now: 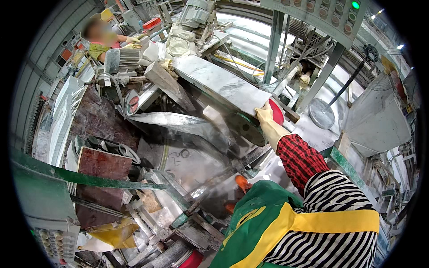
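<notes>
My right hand [267,118], in a cream rubber glove below a red-and-black checked sleeve, grips the near right corner of a long white marble slab [219,80] with grey veins. The slab lies along a narrow machine bed and slopes away to the upper left. Right beside my fingers is a red, rounded part [276,111], partly covered by the glove. A dark, wet-looking rounded roller end [246,127] sits below the slab's edge. My left hand is outside the picture.
A co-worker [105,40] in gloves stands at the far left. A control panel [321,13] with a lit green button hangs above right. Left are a beam-like block [167,85], a reddish-brown board [100,178] and a green rail [89,176]. A round grey disc [321,114] is at right.
</notes>
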Demonstrator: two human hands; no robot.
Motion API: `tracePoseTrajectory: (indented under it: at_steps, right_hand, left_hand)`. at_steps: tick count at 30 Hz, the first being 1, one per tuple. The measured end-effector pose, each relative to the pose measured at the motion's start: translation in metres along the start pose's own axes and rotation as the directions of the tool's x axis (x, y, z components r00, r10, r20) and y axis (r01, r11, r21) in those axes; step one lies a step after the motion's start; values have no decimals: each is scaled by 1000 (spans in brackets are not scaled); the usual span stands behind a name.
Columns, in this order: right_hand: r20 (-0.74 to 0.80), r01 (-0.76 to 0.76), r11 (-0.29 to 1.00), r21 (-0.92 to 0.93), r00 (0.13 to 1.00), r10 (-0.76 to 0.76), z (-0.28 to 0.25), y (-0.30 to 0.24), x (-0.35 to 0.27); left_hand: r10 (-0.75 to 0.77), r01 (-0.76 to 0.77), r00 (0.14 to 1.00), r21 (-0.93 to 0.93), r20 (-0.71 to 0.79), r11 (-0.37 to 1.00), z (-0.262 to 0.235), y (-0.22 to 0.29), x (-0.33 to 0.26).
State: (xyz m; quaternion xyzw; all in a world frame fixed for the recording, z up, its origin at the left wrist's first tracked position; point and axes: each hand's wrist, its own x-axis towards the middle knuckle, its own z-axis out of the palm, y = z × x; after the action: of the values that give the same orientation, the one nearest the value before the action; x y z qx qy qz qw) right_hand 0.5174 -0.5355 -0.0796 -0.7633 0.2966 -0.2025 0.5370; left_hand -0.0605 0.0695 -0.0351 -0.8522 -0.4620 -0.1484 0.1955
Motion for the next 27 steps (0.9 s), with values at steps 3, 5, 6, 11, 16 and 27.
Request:
tracePoseTrajectory:
  at_steps: [3,5,6,11,16,27]
  right_hand:
    - [159,-252,968,-8,955,250,-9,-17,-4]
    - [312,-353,935,-28,886,344,-21,-69,-31]
    - [384,-423,906,12,839,387,-24,-62,-23]
    - [395,-363,916,172,877,273,-9,-25,-20]
    - [407,-444,803,397,870,280,-13,5,-28]
    - [577,-697,481,532,714,396,-89,198,-76]
  left_hand:
    - [137,-128,982,76,-129,989,14,-11,-6]
    - [178,-154,966,135,-186,979,14,-20,-16]
    - [162,-138,969,135,-187,981,9,-10,-13]
    - [130,-93,970,184,-205,979,-19,19,-11]
    - [113,-86,968,129,-226,988,-3,9,-10]
    - [80,-62,946,68,-315,996,53,-70,42]
